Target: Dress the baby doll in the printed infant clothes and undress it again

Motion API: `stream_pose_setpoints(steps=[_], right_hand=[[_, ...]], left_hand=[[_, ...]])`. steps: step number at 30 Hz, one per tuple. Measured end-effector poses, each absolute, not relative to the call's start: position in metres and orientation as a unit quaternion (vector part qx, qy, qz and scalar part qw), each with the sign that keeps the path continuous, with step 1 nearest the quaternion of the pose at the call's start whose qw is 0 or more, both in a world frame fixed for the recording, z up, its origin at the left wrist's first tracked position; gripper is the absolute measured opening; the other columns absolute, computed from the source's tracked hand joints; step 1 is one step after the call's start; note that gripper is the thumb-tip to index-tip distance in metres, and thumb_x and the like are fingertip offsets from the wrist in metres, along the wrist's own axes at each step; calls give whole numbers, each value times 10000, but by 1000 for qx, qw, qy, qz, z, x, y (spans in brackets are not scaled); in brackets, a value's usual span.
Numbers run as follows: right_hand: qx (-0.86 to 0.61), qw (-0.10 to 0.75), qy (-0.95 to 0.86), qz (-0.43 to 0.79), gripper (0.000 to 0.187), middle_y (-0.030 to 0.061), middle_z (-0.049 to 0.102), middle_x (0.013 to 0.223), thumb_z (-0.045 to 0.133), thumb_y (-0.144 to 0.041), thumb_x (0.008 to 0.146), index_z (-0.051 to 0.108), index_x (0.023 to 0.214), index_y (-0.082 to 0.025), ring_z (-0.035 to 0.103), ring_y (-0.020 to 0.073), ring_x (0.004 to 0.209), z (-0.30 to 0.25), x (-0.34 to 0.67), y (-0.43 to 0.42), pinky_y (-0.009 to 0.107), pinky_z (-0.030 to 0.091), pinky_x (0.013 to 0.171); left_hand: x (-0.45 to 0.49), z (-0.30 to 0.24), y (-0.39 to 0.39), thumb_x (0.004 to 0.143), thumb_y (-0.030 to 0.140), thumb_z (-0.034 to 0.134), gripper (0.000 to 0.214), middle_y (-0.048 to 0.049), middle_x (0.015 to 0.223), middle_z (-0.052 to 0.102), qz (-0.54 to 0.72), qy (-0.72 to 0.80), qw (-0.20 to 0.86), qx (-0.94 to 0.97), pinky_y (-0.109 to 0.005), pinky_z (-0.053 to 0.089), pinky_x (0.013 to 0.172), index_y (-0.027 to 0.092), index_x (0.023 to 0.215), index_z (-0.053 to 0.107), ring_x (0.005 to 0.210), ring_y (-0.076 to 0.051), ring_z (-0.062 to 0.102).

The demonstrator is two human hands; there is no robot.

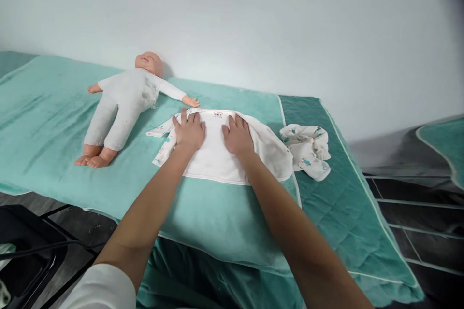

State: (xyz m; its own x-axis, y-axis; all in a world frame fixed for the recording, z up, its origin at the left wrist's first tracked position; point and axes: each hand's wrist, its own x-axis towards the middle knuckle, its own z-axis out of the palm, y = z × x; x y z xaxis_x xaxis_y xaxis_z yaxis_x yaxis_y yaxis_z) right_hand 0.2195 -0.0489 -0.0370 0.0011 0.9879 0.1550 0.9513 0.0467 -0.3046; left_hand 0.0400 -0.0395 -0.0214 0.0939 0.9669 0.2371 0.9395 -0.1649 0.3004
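Observation:
A white baby shirt with a small printed label at its neck lies spread on the bed, its inner side showing. My left hand rests flat on the shirt's left part, fingers spread. On the right part lies my right hand, palm down with its fingers stretched out. Patterned sleeve cloth shows left of my left hand. Beside the shirt's right edge is a crumpled white garment with a green print. Up and to the left, a baby doll in a white cloth body lies on its back, one hand close to the shirt's collar.
A green velvet cover lies over the bed, with a darker quilted layer at the right end. The white wall runs behind. A black chair or stand is at lower left. Another green-covered surface stands at far right.

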Motion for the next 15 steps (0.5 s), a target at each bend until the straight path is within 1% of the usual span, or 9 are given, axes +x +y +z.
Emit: stream_pose_setpoints(steps=[4,8,10,12,15], right_hand=[[-696,148,-701,57,648,239,330,1684,255,-367,1072,349,1602,-8,292,362,1566,-31,213,-61,504,233,1278],[-697,131,-703,54,644,193,248,1728,266,-384,1074,345,1615,-44,206,325,1614,-31,209,-86,493,268,1272],[-694,122,-708,46,647,181,230,1735,271,-399,1075,346,1618,-55,179,317,1625,-31,209,-99,499,276,1268],[-691,114,-713,35,651,184,234,1732,273,-407,1078,344,1619,-52,181,322,1625,-31,208,-112,509,257,1274],[-678,106,-727,17,656,207,255,1719,287,-407,1082,349,1611,-24,203,330,1619,-30,208,-133,519,182,1299]], left_hand=[[41,-20,-50,1031,338,295,587,-173,1593,507,170,650,15,741,-754,70,1256,113,1530,508,1623,-391,159],[43,-20,-76,1034,350,274,598,-153,1661,418,154,660,-16,735,-728,82,1274,119,1537,500,1629,-362,162],[43,-20,-93,1030,354,283,597,-145,1693,361,152,663,-26,732,-723,107,1274,119,1533,505,1631,-359,160],[43,-20,-111,1023,350,305,588,-150,1706,327,153,669,-32,727,-720,137,1272,116,1518,521,1631,-360,160],[41,-20,-137,1014,343,351,554,-175,1694,343,163,674,-40,720,-721,170,1266,99,1460,571,1623,-371,189]])
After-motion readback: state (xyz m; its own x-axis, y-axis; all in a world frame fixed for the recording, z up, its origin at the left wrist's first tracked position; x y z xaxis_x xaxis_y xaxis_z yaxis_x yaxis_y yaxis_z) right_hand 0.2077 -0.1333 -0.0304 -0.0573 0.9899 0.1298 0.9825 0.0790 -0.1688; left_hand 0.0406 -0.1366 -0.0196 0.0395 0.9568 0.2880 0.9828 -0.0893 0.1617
